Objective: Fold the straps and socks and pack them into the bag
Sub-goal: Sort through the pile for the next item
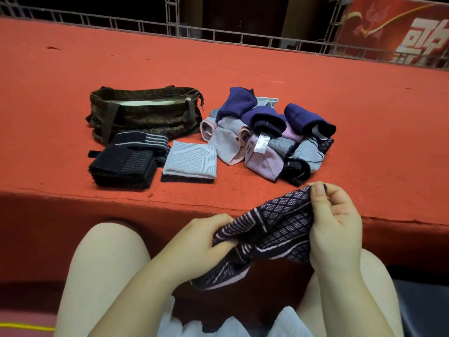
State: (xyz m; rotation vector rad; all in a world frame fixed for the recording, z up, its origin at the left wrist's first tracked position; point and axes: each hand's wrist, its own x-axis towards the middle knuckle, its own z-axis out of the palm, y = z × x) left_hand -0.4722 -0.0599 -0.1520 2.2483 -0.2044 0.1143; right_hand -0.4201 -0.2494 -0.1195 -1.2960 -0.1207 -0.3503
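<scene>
We see both hands held over the knees, just in front of the near edge of the red carpeted platform (243, 69), with a dark patterned sock (274, 229) stretched between them. The left hand (201, 239) grips the sock's lower left part, fingers curled into the fabric, and the right hand (332, 224) pinches its upper right edge between thumb and curled fingers, so neither hand is loose. The sock is black with pale pink lines and a diamond grid, and its lower end hangs down between the knees. On the platform, toward the left, stands the bag (145, 113), a dark brown patterned one with its top zipper parted and a pale lining showing inside. Just in front of the bag, nearer the platform's front edge, lie two dark folded straps (126, 161) with thin grey stripes, one overlapping the other. Right beside them on the right sits a folded light grey sock (192, 161) resting on a darker folded piece. Further right, near the middle of the platform, lies a loose pile of socks (267, 132) in navy, pink, lilac, grey and black, some rolled, one showing a white label. Along the far edge of the platform runs a metal railing (218, 35), and at the far right corner stands a red banner (401, 30).
</scene>
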